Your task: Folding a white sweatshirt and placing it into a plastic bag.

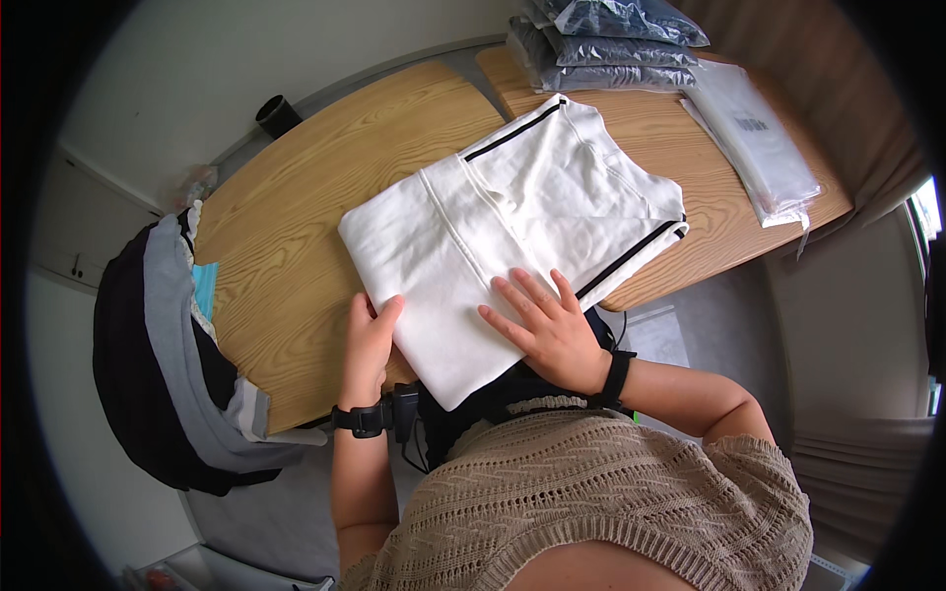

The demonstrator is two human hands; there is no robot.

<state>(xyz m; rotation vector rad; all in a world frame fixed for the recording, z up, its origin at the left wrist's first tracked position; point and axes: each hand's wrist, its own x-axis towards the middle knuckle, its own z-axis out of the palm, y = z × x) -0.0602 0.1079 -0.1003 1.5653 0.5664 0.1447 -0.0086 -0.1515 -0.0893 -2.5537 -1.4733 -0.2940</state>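
Observation:
A white folded garment (493, 246) with black stripes along two edges lies at an angle across the wooden table (305, 163), its near corner reaching past the table's front edge. My left hand (372, 340) grips its lower left edge, thumb showing at the top and the other fingers mostly hidden. My right hand (552, 335) rests palm down on the fabric, fingers spread, near the lower right striped edge.
A second tabletop (808, 177) at right holds stacked bagged dark garments (626, 77) and flat clear plastic bags (749, 148). Black and grey clothing (153, 364) drapes at the left, beside a light blue item (205, 288). A dark bin (279, 118) stands behind; a curtain (808, 89) hangs right.

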